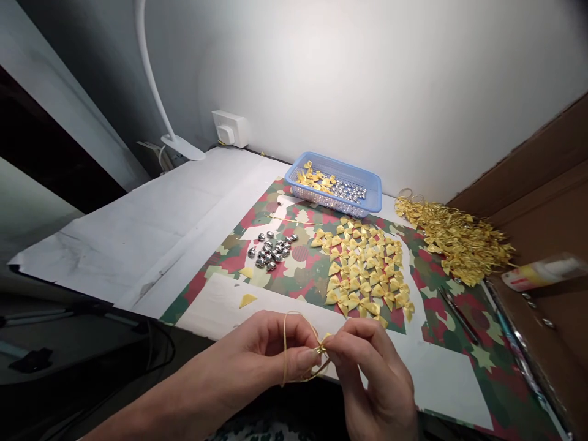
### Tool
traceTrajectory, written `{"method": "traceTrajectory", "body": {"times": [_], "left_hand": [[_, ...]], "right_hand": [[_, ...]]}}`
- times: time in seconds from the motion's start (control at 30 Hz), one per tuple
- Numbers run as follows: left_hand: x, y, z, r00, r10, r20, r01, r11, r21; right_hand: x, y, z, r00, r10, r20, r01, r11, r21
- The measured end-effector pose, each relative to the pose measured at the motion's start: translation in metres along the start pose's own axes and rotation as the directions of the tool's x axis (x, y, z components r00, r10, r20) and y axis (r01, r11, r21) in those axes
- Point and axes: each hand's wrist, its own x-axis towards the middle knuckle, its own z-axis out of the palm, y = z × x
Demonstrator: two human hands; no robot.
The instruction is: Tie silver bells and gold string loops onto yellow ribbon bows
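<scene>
In front of the table's near edge, my left hand (271, 346) is closed in a pinch on a thin gold cord (284, 352), which hangs in a loop around its fingers. My right hand (374, 373) meets it fingertip to fingertip, pinching the same cord where a small yellow piece (324, 343), apparently a ribbon bow, shows between the fingers. The exact grip there is partly hidden. Just beyond lie rows of yellow ribbon bows (365, 269) on a camouflage-patterned sheet (294, 282). Left of them is a cluster of silver jingle bells (274, 250).
A blue basket (335, 158) at the wall holds bows and bells. On the right are a heap of corded gold bows (463, 242), a tweezer-like tool (460, 317), a white-and-yellow bottle (542, 272) and a cardboard box (551, 196). A white lamp (154, 86) stands back left.
</scene>
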Motion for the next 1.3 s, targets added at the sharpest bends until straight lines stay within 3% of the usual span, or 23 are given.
{"method": "traceTrajectory", "body": {"times": [0.27, 0.47, 0.63, 0.83, 0.9, 0.97, 1.07, 1.13, 1.17, 1.23, 1.3], "left_hand": [[0.003, -0.001, -0.002, 0.999, -0.02, -0.036, 0.018, 0.999, -0.05], [0.006, -0.001, -0.001, 0.996, -0.005, -0.092, 0.0, 0.999, -0.046], [0.005, 0.0, -0.001, 0.993, 0.047, -0.105, -0.039, 0.996, 0.085], [0.01, -0.005, -0.001, 0.98, 0.122, -0.158, -0.094, 0.98, 0.174], [0.012, -0.006, 0.0, 0.979, 0.109, -0.17, -0.079, 0.981, 0.175], [0.014, -0.006, 0.0, 0.98, 0.101, -0.17, -0.072, 0.983, 0.168], [0.014, -0.006, 0.0, 0.982, 0.098, -0.164, -0.069, 0.982, 0.173], [0.014, -0.006, 0.0, 0.979, 0.117, -0.168, -0.083, 0.977, 0.196], [0.014, -0.007, 0.0, 0.977, 0.13, -0.172, -0.092, 0.973, 0.213], [0.015, -0.008, 0.0, 0.97, 0.16, -0.186, -0.11, 0.961, 0.254], [0.015, -0.01, 0.001, 0.958, 0.195, -0.211, -0.124, 0.943, 0.308]], "right_hand": [[-0.003, 0.0, 0.005, 1.0, 0.007, -0.026, -0.006, 0.999, 0.045], [0.003, -0.003, -0.006, 1.0, 0.031, -0.002, -0.031, 0.998, -0.047], [0.009, -0.005, -0.011, 0.994, -0.104, 0.044, 0.112, 0.959, -0.262], [0.01, -0.006, 0.004, 0.96, -0.279, 0.037, 0.271, 0.882, -0.385], [0.009, -0.011, 0.008, 0.946, -0.319, -0.054, 0.283, 0.897, -0.339], [0.009, -0.018, 0.01, 0.947, -0.268, -0.178, 0.219, 0.942, -0.255], [0.009, -0.028, 0.009, 0.97, 0.106, -0.221, -0.083, 0.99, 0.114], [0.011, -0.032, 0.007, 0.938, 0.322, -0.128, -0.258, 0.895, 0.363], [0.012, -0.033, 0.005, 0.93, 0.354, -0.099, -0.284, 0.863, 0.418], [0.016, -0.034, 0.001, 0.95, 0.289, -0.122, -0.218, 0.888, 0.405], [0.02, -0.035, -0.006, 0.976, 0.143, -0.161, -0.085, 0.943, 0.322]]}}
